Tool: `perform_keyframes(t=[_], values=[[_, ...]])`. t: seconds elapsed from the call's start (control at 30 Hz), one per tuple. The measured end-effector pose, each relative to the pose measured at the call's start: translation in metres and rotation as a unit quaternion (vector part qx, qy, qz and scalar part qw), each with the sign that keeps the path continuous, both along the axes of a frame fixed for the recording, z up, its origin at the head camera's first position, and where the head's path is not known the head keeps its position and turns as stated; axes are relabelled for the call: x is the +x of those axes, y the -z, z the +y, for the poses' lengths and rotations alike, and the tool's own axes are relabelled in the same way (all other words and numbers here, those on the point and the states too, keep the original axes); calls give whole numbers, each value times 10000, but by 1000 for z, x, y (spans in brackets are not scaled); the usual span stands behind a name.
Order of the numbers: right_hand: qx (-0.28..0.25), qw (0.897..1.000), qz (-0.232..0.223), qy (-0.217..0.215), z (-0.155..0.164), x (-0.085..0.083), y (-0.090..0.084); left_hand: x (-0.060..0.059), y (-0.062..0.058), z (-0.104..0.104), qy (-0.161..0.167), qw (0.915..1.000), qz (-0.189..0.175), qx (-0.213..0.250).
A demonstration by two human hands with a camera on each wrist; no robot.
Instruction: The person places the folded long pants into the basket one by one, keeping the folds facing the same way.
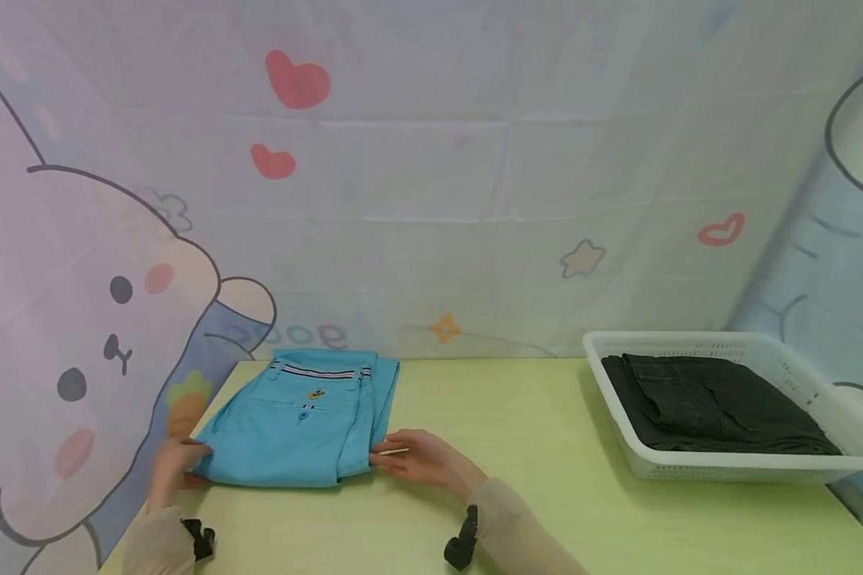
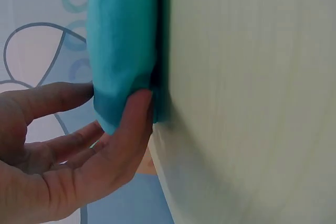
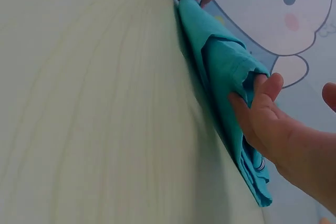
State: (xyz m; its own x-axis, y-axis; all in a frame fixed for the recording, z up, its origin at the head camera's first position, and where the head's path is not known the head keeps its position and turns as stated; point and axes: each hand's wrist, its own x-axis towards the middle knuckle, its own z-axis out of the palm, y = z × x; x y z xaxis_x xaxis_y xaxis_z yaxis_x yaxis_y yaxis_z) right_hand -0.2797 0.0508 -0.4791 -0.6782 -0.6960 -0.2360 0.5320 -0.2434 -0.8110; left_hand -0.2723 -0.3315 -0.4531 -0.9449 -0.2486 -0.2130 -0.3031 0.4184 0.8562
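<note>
Softly creased blue cloth trousers (image 1: 280, 439) lie folded flat on the left of the wood-grained table (image 1: 518, 431), waistband (image 1: 324, 373) toward the backdrop (image 1: 475, 200) and running left to right; their longer axis is unclear. The left hand (image 1: 174, 465) pinches the near-left corner; the right hand (image 1: 426, 459) touches the right edge, fingers extended. A white perforated plastic basket (image 1: 748, 461) holds dark folded clothes (image 1: 719, 403).

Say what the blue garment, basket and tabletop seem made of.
Blue garment: matte cloth, perhaps cotton, judging by its soft folds.
Basket: probably moulded plastic, smooth, with perforated white walls.
Tabletop: wood or wood-look laminate, low sheen; pale grain lines show in the wrist views.
</note>
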Motion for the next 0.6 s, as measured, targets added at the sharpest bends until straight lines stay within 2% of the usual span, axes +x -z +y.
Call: perform_keyframes(t=[0.23, 0.43, 0.6], values=[[151, 9998, 64, -146, 19, 0, 1, -7, 1, 9, 335, 9984, -446, 2], [191, 9987, 165, -444, 38, 0, 2, -6, -2, 19, 760, 9956, -539, 107], [350, 9984, 209, -404, 59, 0, 1, -9, -2, 34, 1133, 9914, -585, 284]])
